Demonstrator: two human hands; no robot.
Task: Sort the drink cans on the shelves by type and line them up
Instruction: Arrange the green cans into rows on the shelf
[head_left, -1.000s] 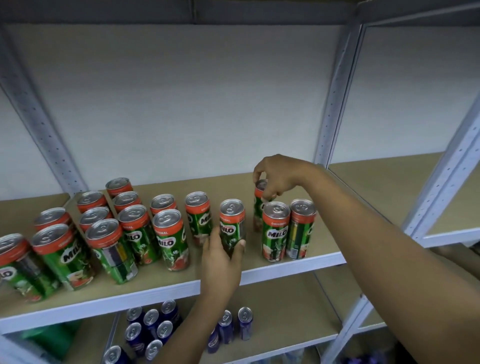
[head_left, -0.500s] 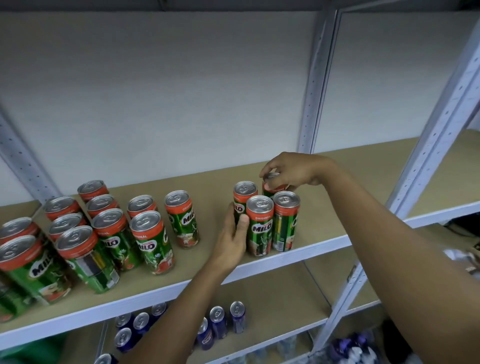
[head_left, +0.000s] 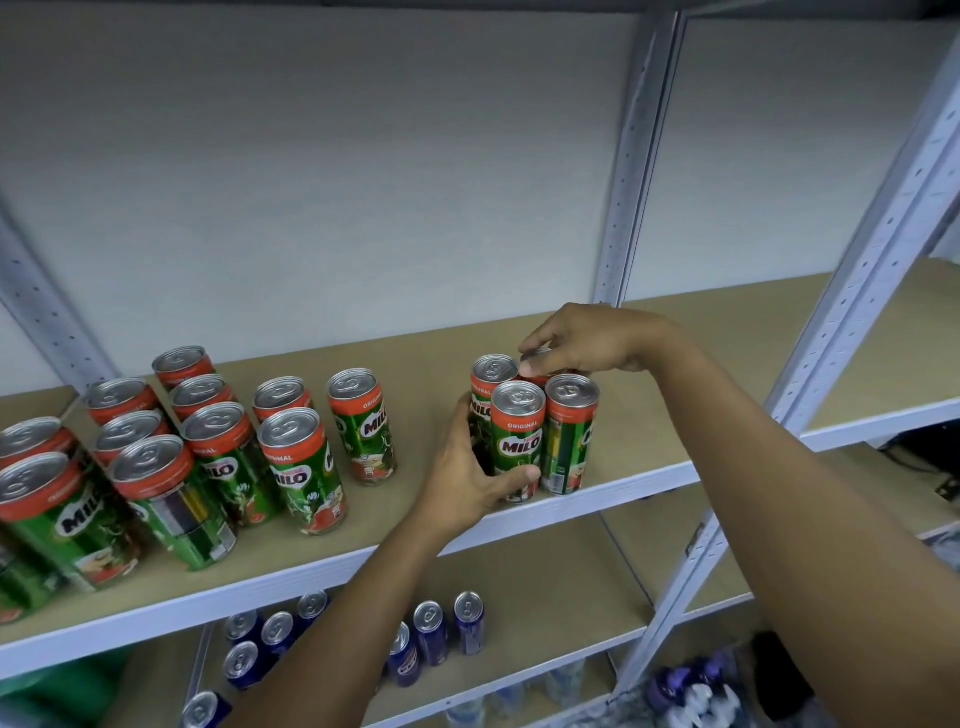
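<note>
On the shelf (head_left: 623, 470), both hands (head_left: 470, 486) around Milo cans (head_left: 517, 441).

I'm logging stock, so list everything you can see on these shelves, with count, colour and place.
Milo cans: about sixteen, green and red, upper shelf; four clustered at right, the rest at left.
Blue cans: about ten visible, lower shelf.
Shelf frame: white metal posts, tan boards.
Left hand: fingers round the cluster's front-left Milo can.
Right hand: fingers pinching the rim of the back can.

White wall (head_left: 363, 182) behind; spray bottles (head_left: 691, 696) at bottom right.
</note>
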